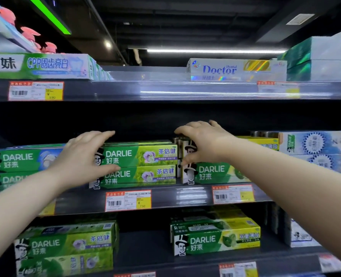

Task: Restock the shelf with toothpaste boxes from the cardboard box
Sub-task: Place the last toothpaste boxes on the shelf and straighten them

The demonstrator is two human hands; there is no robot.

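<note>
Two green Darlie toothpaste boxes (139,164) lie stacked at the front of the middle shelf (191,196). My left hand (81,154) is at the stack's left end, fingers over the top box and thumb against the lower one. My right hand (203,140) grips the left end of the top yellow-green Darlie box (265,143) in the neighbouring stack, fingers curled over it. Below that lies another Darlie box (215,173). The cardboard box is out of view.
The upper shelf (165,89) carries a CPP box (45,65), a Doctor box (233,69) and green-white boxes (321,58), with a gap between them. The lower shelf holds Darlie stacks (65,248) (217,238). Blue-white boxes (315,144) stand at right. Price tags (128,199) line the edges.
</note>
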